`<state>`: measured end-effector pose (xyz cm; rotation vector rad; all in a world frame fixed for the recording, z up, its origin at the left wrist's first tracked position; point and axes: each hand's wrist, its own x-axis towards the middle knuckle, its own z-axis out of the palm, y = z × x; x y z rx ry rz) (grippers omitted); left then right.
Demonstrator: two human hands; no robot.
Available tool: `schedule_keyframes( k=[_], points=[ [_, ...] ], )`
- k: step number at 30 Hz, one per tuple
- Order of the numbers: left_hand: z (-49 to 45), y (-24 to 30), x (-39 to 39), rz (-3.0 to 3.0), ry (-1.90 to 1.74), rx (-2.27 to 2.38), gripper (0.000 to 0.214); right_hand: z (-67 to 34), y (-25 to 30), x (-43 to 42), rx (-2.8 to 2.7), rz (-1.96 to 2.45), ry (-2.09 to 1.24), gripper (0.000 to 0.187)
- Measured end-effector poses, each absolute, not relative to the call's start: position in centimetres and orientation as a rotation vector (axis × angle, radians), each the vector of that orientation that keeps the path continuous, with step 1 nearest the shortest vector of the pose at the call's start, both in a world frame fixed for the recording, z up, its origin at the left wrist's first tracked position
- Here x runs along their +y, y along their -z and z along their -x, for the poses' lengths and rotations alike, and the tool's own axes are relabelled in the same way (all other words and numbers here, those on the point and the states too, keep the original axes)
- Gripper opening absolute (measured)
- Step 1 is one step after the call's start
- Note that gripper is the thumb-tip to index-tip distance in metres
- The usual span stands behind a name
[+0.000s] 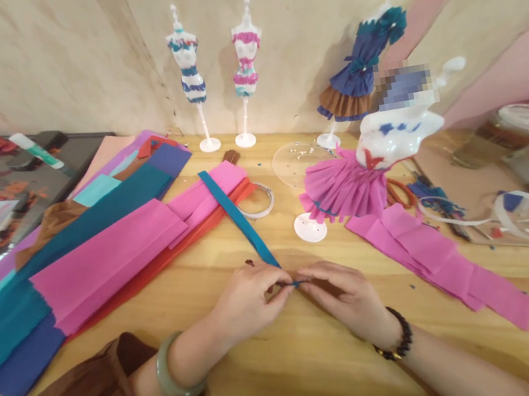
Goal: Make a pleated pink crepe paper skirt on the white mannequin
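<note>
A long teal crepe-paper strip (238, 219) runs from the paper stack down to my hands on the wooden table (293, 369). My left hand (245, 299) pinches the strip's near end, fingers closed. My right hand (346, 296) meets it at the same end, also pinching the paper. A jade bangle sits on my left wrist, a dark bead bracelet on my right. Just beyond my hands stands a white mannequin (396, 135) wearing a pleated pink paper skirt (341, 188).
Pink, teal, blue and red crepe sheets (102, 259) lie at left. Folded pink paper (437, 257) lies at right. A tape ring (258, 202), two small dress forms (187, 69) and a blue-dressed one (359, 67) stand by the wall. A glue stick (36, 150) is far left.
</note>
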<state>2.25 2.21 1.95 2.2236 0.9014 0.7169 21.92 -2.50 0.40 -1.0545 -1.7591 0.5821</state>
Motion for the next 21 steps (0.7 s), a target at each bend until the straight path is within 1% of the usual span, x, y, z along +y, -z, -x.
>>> schedule_keyframes(
  k=[12, 17, 21],
  points=[
    [-2.28, -1.86, 2.53, -2.179, -0.680, 0.873, 0.013, -21.93, -0.14, -2.48, -1.784, 1.090, -0.612, 0.025],
    [-2.30, -2.16, 2.38, -2.097, -0.626, 0.954, 0.009, -21.88, -0.27, -2.47, -1.772, 1.109, -0.637, 0.021],
    [-2.48, -2.28, 2.28, -1.918, -0.543, 1.051, 0.005, -21.88, -0.32, -2.50, -1.773, 1.139, -0.662, 0.015]
  ],
)
